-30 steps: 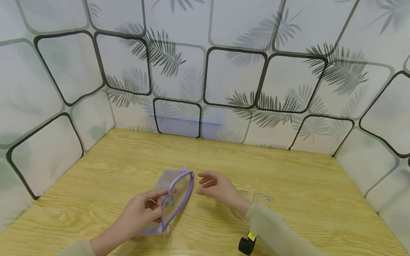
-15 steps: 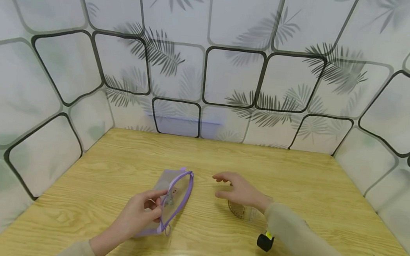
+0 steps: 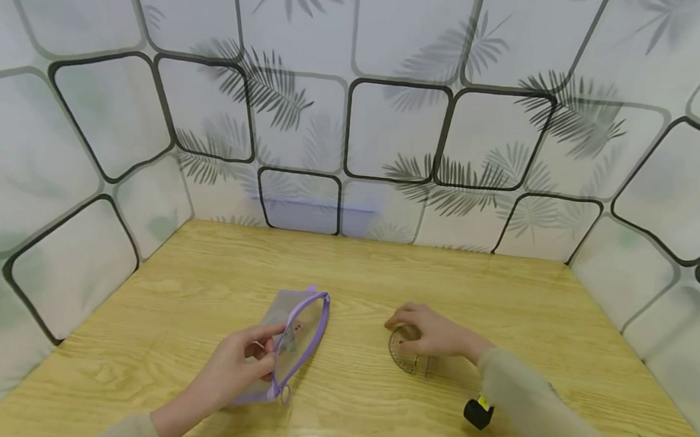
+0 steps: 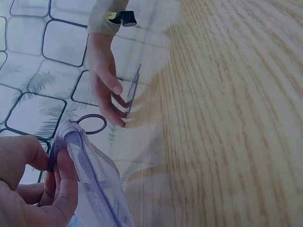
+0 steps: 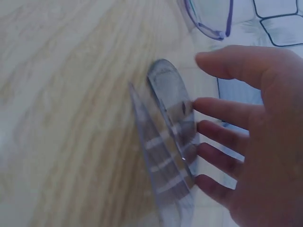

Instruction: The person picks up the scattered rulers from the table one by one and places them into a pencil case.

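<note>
A see-through pouch with a purple zipper edge (image 3: 317, 340) lies at the left of the table, its mouth gaping. The left hand (image 3: 235, 365) pinches the near side of that mouth between thumb and fingers, as the left wrist view also shows. A clear protractor (image 3: 400, 356) lies to the right, with the right hand (image 3: 433, 332) over it. In the right wrist view the fingertips of the right hand (image 5: 255, 118) are at the edge of the protractor (image 5: 173, 94), thumb apart. A clear triangular ruler (image 5: 158, 161) is beside it.
The wooden table (image 3: 347, 265) meets a patterned curtain (image 3: 391, 127) at the back and both sides. A ring (image 3: 286, 394) hangs from the pouch's zipper. A black device (image 3: 478, 413) is at the right wrist.
The right hand has moved right, away from the pouch, and down to the protractor. The left hand has kept its pinch on the pouch and has barely moved.
</note>
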Tool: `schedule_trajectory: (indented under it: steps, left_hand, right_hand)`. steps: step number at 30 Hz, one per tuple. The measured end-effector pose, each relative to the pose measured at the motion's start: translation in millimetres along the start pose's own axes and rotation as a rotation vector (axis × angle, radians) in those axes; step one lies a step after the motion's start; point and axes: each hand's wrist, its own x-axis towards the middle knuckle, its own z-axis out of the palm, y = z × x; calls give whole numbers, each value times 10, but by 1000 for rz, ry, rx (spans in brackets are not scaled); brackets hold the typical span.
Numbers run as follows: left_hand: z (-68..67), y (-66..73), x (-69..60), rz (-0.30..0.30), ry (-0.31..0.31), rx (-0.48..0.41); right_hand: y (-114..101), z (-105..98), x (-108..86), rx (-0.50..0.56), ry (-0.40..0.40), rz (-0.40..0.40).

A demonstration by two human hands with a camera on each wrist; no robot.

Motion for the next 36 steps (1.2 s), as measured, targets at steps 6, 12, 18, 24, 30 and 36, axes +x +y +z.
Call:
schedule_trajectory:
  steps: [6, 12, 18, 24, 30, 36]
  left_hand:
    - [-6, 3, -16, -4, 4, -6]
    - [-6, 3, -14, 1, -1, -8]
    - [-6, 23, -13, -2, 9, -7]
    - [-4, 29, -11, -4, 13, -11]
    - [-5, 16, -9, 11, 10, -16]
    - [-9, 5, -3, 14, 3, -15]
  right_hand:
    - [9, -108, -99, 43, -104, 9]
    - [5, -109, -149, 48, -112, 11]
    - [17, -102, -162, 32, -63, 9]
    - [24, -109, -151, 39, -57, 10]
    - [51, -106, -138, 46, -51, -3]
    - [73, -100, -132, 64, -63, 15]
